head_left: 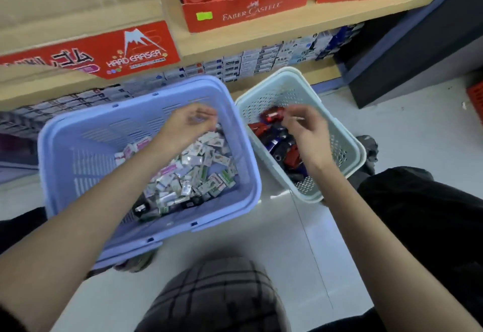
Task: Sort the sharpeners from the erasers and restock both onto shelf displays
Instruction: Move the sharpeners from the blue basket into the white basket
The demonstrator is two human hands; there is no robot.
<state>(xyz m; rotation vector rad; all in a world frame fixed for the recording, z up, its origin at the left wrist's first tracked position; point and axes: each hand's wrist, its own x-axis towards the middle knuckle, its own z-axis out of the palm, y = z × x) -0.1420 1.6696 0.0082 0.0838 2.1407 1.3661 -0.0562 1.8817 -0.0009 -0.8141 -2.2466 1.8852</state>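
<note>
A person is crouching on a pale floor [287,240] in front of a wooden shelf [261,36], reaching both bare arms into two baskets. The left hand [188,122] is hovering over the far side of a blue basket [91,154] on the left. Its fingers are curling inward, but motion blur is hiding whether they are gripping anything. Under it, wrapped erasers [193,172] are lying heaped in the basket. A few dark pieces [141,209] are sitting in the near corner, too blurred to identify.

The right hand [305,133] is pinching a red sharpener [273,114] at its fingertips, above a white basket [277,73] just to the right. More red and dark blue sharpeners [282,148] are piling up inside, partly hidden by the hand and wrist.

On the shelf, red display boxes [245,10] are being cut off by the top edge. Rows of small packs [248,62] below are too small to read.
</note>
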